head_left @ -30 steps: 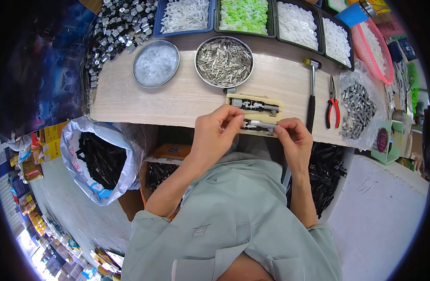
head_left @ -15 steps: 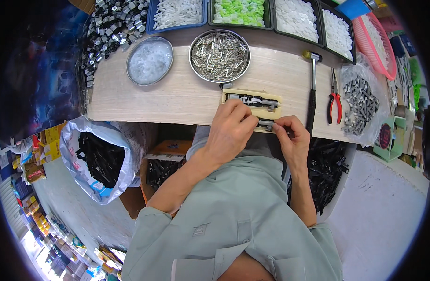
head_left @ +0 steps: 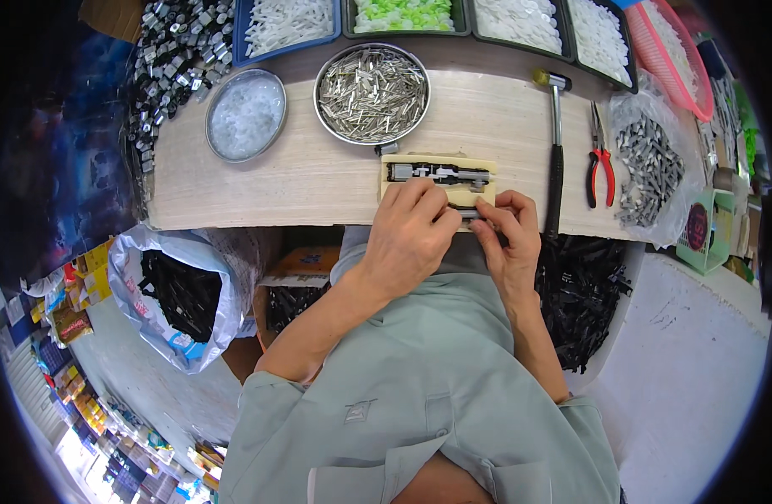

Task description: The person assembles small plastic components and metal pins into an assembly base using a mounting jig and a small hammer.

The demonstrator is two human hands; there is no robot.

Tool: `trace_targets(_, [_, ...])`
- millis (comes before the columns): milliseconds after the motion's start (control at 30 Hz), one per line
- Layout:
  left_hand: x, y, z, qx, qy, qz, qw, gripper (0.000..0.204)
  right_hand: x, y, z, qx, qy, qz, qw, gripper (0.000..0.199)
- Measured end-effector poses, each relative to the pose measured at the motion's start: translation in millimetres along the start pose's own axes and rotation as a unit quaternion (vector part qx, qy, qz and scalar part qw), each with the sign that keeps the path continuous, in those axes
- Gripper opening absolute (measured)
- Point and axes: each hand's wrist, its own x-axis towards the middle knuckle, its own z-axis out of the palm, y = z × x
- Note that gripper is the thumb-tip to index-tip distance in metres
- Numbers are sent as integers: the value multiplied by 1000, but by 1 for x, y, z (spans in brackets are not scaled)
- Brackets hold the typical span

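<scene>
A pale yellow jig block (head_left: 436, 161) lies on the wooden bench (head_left: 302, 172) near its front edge, with a dark metal assembly (head_left: 440, 174) set along its top. My left hand (head_left: 411, 235) rests on the block's near side, fingers curled over it. My right hand (head_left: 508, 231) pinches a small grey metal part (head_left: 471, 213) at the block's lower right corner. The two hands touch each other there. What lies under the fingers is hidden.
A round bowl of metal pins (head_left: 371, 92) and a bowl of clear bits (head_left: 245, 114) stand behind the block. A hammer (head_left: 555, 160), red pliers (head_left: 600, 160) and a bag of dark parts (head_left: 650, 168) lie right. Trays line the back. Black parts (head_left: 583, 286) fill bins below.
Both hands have drawn closer together on the block's near edge. The view has tipped, so the bench sits lower in the picture.
</scene>
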Motion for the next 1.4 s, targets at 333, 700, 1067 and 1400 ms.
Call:
trace_targets(333, [16,-18,-7,-28,104,-91,990,13,43,-13,-7,54,20,33,998,22])
trace_targets(700, [21,-30,-14,67,18,-10,998,16,50,5,3,56,-5,12,998,12])
trace_targets(1067, [23,-22,-19,166,-15,83,983,13,47,6,-3,67,-10,-3,998,8])
trace_targets(1400, [-24,7,-49,-239,84,-185,950,12,-109,70,-130,-302,114,94,942,29])
